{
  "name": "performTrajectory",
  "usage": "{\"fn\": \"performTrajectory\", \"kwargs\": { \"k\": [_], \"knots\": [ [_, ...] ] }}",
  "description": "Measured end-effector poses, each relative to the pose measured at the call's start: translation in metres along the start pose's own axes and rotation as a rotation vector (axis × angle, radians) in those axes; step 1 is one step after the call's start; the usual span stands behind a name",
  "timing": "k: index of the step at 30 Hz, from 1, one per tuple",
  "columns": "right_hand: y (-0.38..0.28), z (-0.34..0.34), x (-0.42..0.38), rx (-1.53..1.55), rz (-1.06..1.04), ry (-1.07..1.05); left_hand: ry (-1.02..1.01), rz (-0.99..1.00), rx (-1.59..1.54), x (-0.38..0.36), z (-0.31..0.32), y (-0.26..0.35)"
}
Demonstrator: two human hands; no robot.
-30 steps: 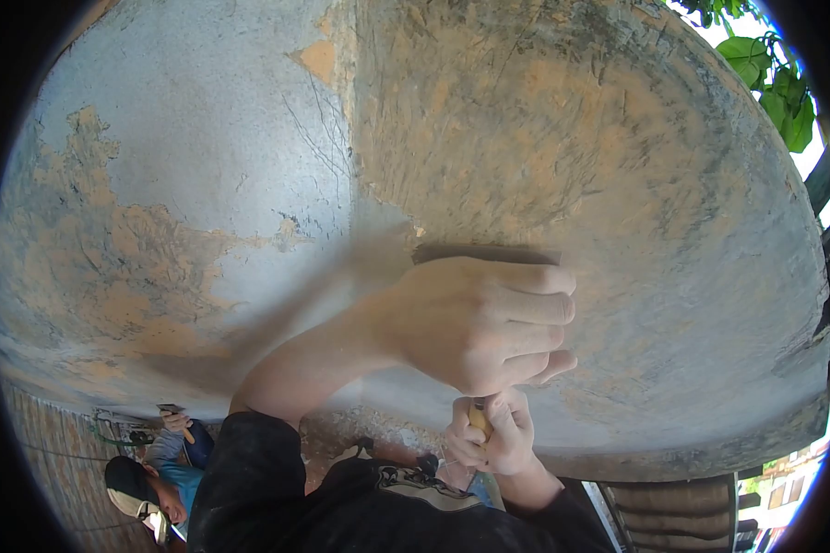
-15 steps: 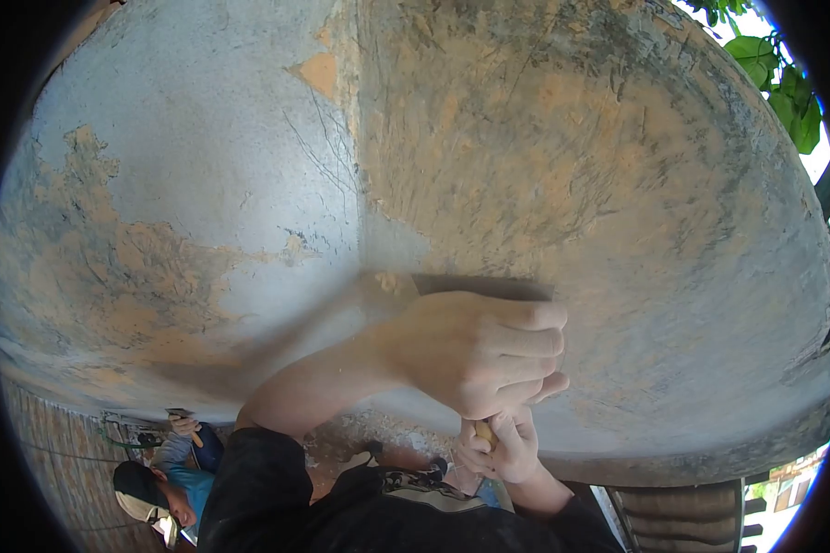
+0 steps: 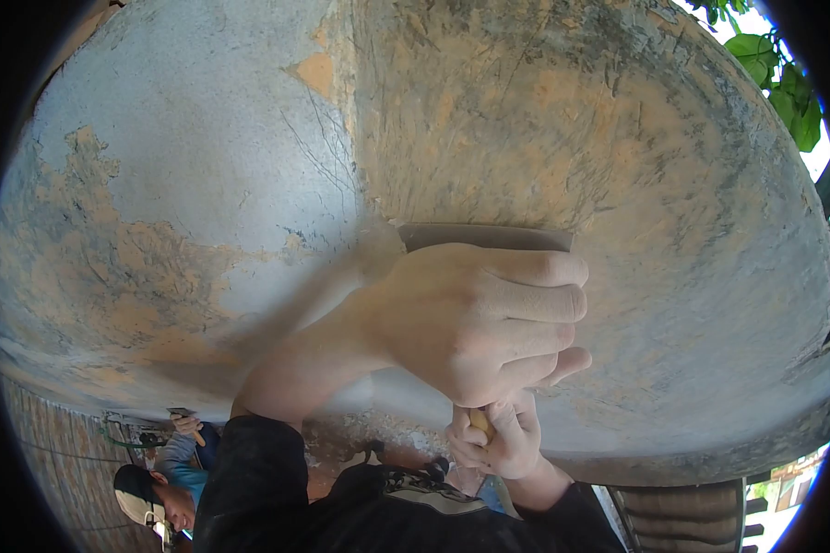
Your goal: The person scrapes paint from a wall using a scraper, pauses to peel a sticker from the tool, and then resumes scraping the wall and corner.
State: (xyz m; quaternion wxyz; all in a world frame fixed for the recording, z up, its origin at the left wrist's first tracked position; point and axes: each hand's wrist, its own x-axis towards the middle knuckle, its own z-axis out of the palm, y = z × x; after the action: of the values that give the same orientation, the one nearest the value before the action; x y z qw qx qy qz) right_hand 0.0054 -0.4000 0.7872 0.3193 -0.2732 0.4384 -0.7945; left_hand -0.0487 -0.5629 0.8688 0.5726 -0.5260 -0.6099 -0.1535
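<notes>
My left hand [image 3: 489,318], its back towards me, reaches in from the left and is closed on a wide, flat scraper [image 3: 489,238]. The scraper's dark blade shows above my knuckles with its long edge against the patchy wall [image 3: 673,258]; the rest is hidden by my fingers. Just below, my right hand [image 3: 507,442] is wrapped round a short wooden handle [image 3: 481,424], held near my chest. What that handle belongs to is mostly hidden. Around the scraper the wall is grey with tan smears.
A vertical inner corner [image 3: 356,166] divides the wall's smoother, paler left face from the right one. At the lower left, a person in a cap [image 3: 138,493] holds a tool against the wall. Green leaves [image 3: 793,101] hang at the upper right. Roofing [image 3: 682,516] lies below right.
My left hand and the scraper have moved up the wall and slightly to the right. My right hand has shifted a little left and up, still holding the wooden handle.
</notes>
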Motion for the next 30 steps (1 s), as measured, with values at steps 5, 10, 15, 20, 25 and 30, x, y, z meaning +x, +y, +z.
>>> {"fn": "performTrajectory", "kwargs": {
  "k": [5, 10, 15, 20, 25, 30],
  "knots": [
    [-0.004, -0.005, -0.008, -0.013, 0.081, 0.005, -0.014, -0.092, -0.082, -0.004, 0.004, 0.009],
    [-0.003, -0.002, 0.003, -0.047, 0.029, -0.018, 0.004, -0.046, 0.011, -0.003, -0.002, 0.003],
    [-0.006, -0.016, -0.004, -0.142, 0.033, 0.034, 0.025, -0.045, 0.015, -0.010, 0.010, 0.005],
    [-0.008, -0.016, -0.003, 0.019, 0.067, -0.059, 0.011, -0.079, 0.053, -0.006, 0.000, 0.005],
    [0.002, -0.020, -0.008, 0.037, 0.144, -0.059, -0.065, -0.145, -0.035, -0.024, 0.001, 0.013],
    [-0.003, -0.003, 0.012, -0.057, 0.096, -0.099, 0.026, -0.048, 0.077, -0.018, -0.017, -0.002]
  ]
}}
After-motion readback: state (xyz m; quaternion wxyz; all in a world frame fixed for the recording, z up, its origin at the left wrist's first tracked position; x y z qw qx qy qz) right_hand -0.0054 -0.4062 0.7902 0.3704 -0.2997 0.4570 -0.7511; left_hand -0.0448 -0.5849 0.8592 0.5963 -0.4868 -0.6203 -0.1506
